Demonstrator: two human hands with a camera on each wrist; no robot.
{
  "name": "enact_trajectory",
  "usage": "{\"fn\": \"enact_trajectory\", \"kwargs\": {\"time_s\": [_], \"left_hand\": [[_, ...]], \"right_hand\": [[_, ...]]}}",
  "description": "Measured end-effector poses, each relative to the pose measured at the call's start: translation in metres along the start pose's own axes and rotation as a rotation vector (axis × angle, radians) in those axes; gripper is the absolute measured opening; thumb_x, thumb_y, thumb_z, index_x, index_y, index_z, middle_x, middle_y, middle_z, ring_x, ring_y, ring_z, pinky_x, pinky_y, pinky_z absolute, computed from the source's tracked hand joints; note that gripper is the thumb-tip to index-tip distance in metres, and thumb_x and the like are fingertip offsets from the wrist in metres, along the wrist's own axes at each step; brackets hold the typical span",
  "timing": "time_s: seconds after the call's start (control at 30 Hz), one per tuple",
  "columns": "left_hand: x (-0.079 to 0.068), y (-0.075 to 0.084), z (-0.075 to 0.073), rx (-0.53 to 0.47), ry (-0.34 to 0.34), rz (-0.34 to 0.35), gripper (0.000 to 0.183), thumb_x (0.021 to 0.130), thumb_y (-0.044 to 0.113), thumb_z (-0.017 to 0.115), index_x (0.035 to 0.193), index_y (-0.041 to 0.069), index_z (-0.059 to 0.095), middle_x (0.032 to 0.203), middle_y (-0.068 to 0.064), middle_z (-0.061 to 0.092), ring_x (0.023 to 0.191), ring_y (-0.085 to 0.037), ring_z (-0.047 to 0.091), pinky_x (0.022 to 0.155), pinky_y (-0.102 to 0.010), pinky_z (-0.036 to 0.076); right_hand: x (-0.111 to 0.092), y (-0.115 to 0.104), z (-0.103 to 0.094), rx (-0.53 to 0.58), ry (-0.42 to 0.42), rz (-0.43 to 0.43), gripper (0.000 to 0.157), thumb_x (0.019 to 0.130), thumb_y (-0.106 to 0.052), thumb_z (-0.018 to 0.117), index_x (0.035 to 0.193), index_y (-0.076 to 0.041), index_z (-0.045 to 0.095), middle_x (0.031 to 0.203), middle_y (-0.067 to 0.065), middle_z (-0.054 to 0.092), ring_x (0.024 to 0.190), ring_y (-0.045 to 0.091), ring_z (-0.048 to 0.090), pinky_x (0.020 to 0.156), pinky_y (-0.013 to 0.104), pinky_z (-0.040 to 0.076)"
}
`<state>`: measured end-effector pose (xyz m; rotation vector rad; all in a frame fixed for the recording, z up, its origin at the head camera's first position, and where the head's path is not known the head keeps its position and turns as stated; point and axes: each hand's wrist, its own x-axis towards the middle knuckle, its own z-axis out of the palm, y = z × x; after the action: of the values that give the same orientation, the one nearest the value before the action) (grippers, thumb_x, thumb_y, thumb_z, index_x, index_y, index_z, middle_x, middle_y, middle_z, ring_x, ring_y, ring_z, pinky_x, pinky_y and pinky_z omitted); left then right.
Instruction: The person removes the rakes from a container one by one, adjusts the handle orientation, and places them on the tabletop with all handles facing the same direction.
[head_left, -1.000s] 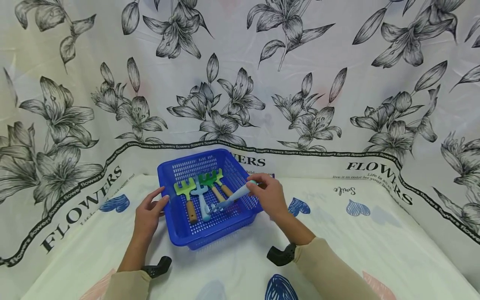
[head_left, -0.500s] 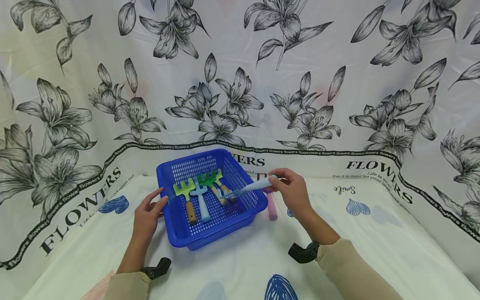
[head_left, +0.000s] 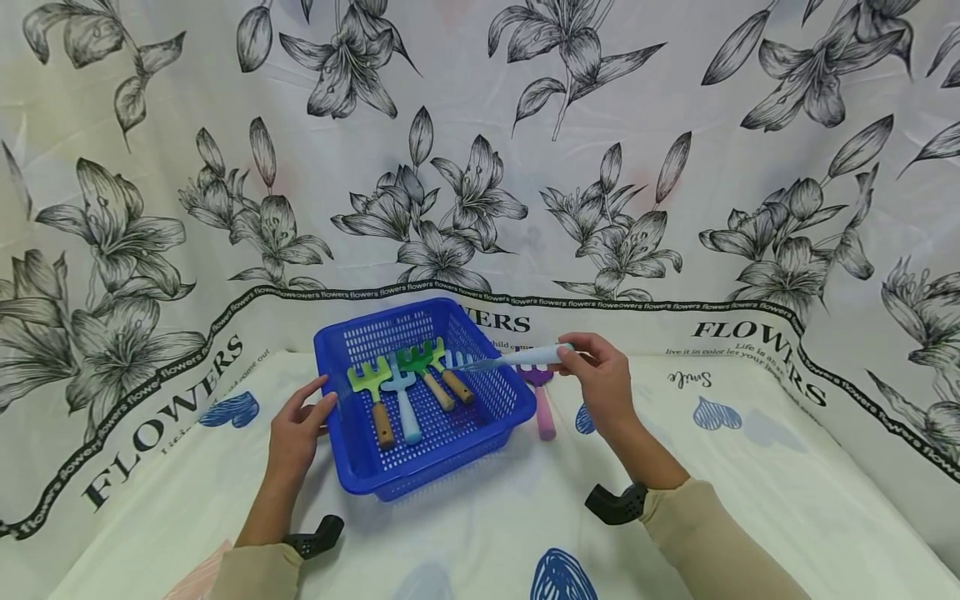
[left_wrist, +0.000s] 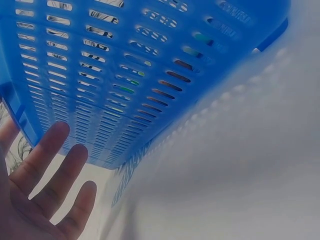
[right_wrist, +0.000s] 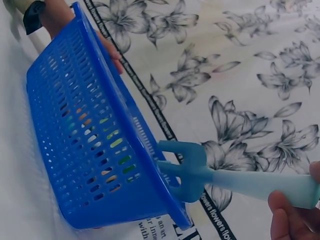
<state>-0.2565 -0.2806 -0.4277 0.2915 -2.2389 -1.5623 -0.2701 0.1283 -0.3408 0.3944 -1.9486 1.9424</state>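
My right hand (head_left: 600, 379) pinches the handle end of a light blue toy garden rake (head_left: 517, 358). The rake is held nearly level, its tines over the inside of a blue perforated basket (head_left: 420, 482); in the right wrist view its head (right_wrist: 192, 170) overlaps the rim. My left hand (head_left: 296, 421) holds the basket's left rim, several fingers (left_wrist: 75, 165) spread outside the wall. Inside lie a light green rake (head_left: 371, 383) with a brown handle, another light blue rake (head_left: 405, 400), a dark green rake (head_left: 423, 371) and a second light green rake (head_left: 450, 375).
A purple rake (head_left: 543, 400) with a pink handle lies on the table just right of the basket. The table is covered by a white cloth (head_left: 465, 542) with heart prints. Behind it hangs a flower-printed curtain (head_left: 480, 100).
My right hand has moved right, drawing the light blue rake up and toward the basket's right side. The purple rake is now more exposed. My left hand and the basket stay put.
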Motion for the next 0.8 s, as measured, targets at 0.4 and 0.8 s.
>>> {"fn": "enact_trajectory", "kwargs": {"time_s": [0.4, 0.8], "left_hand": [[0.000, 0.001, 0.001, 0.001, 0.004, -0.005, 0.059, 0.093, 0.055, 0.056, 0.145, 0.028, 0.047, 0.126, -0.015, 0.062, 0.109, -0.031, 0.063, 0.088, -0.036, 0.053], [-0.001, 0.002, 0.000, 0.002, -0.006, -0.009, 0.060, 0.093, 0.056, 0.055, 0.146, 0.027, 0.046, 0.127, -0.015, 0.062, 0.108, -0.030, 0.063, 0.082, -0.024, 0.053]], "right_hand": [[-0.001, -0.001, -0.006, -0.012, 0.080, -0.046, 0.024, 0.095, -0.011, 0.064, 0.114, 0.002, 0.063, 0.112, 0.017, 0.062, 0.085, 0.017, 0.070, 0.085, 0.026, 0.053], [-0.009, 0.015, -0.018, -0.119, 0.114, -0.032, 0.026, 0.095, -0.012, 0.064, 0.118, -0.001, 0.063, 0.113, 0.011, 0.065, 0.091, 0.015, 0.068, 0.088, 0.024, 0.051]]}}
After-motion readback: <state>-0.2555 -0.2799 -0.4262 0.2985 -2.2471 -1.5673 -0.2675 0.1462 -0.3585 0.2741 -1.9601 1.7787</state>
